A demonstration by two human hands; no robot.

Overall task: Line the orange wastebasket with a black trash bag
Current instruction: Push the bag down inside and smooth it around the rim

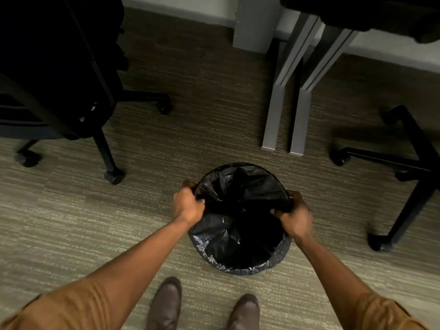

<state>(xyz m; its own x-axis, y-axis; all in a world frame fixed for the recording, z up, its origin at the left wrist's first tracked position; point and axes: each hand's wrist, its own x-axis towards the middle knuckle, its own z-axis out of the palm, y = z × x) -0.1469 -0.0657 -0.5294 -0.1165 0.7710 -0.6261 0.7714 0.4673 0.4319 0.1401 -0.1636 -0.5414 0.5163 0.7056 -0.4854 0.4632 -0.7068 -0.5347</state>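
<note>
I log: trash bag (221, 236), thin glossy crinkled black plastic; carpet (71, 222), rough striped pile; desk legs (273, 110), smooth matt grey metal.

The black bag (238, 225) is hiding the wastebasket (240, 166). At ten o'clock, the picture's edge is cutting off a dark chair (54, 75).

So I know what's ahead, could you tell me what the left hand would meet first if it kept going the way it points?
Probably the black chair caster up-left of the left hand; otherwise bare carpet. Depth is unclear.
</note>
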